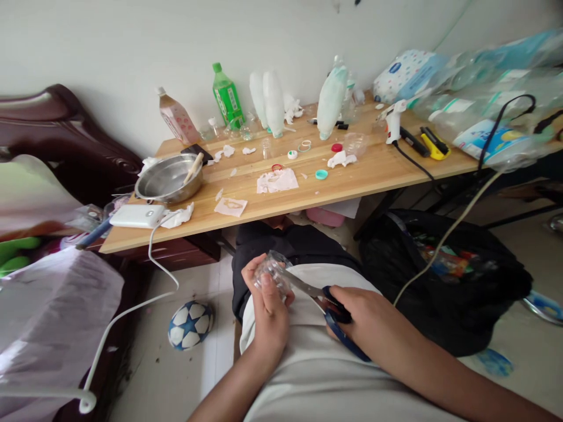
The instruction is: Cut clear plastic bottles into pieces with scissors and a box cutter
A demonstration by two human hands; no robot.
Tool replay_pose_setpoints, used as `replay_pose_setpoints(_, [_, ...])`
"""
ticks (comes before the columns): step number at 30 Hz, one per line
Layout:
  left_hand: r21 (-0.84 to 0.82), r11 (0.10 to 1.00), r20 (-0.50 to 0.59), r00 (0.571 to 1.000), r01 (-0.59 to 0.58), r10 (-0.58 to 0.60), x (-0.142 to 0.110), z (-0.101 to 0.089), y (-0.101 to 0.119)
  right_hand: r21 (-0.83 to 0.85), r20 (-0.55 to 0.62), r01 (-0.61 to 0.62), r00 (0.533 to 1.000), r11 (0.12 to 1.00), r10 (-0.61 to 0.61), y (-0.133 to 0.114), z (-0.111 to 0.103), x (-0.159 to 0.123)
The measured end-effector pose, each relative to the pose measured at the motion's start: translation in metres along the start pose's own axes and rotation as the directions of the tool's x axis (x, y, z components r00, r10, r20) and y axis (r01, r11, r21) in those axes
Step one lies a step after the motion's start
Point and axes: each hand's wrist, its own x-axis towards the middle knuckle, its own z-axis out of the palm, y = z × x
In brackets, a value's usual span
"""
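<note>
Your left hand (271,319) grips the clear plastic piece (275,265) over your lap, near side of the wooden table (373,167), your right hand (372,316) grasping scissors (304,286) against it; apparent cutting requires left fingers clear.

No text can be read: the marks on the green bottle (228,98), upper centre, and the packet (407,73), upper right, are too blurred.

Over the lap, the left hand (269,296) grips a crumpled piece of clear plastic (269,275), and the right hand (358,316) holds dark-blue-handled metal scissors (345,334), blades parted against the plastic. Beyond them, a round silver metal bowl (153,176) sits on the light wooden table (211,220), near a green plastic bottle (227,99).
</note>
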Motion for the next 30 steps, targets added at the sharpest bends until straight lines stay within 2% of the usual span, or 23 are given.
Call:
replay_pose_setpoints(3, [0.045,0.999,-0.019,1.000,0.004,-0.004,-0.002,-0.001,-0.004,0.010,0.014,0.054,0.998,0.999,-0.054,0.002,0.002,-0.005])
replay_pose_setpoints(7, [0.088,0.995,-0.007,0.999,-0.051,0.052,-0.003,-0.003,-0.010,0.043,0.035,0.066,0.997,0.997,-0.068,0.001,0.001,-0.009])
replay_pose_setpoints(14, [0.137,0.983,0.011,0.992,-0.123,0.123,0.001,-0.007,-0.014,0.100,0.025,0.014,1.000,0.995,-0.017,-0.002,-0.004,-0.002])
replay_pose_setpoints(20, [0.178,0.975,0.006,0.991,-0.133,0.134,0.003,-0.010,-0.020,0.042,0.010,-0.038,0.999,0.998,0.038,-0.005,-0.010,-0.003])
replay_pose_setpoints(30, [0.179,0.968,-0.012,0.984,-0.174,0.179,0.005,-0.012,-0.023,-0.025,0.034,-0.063,0.997,0.998,0.063,-0.007,-0.011,-0.002])
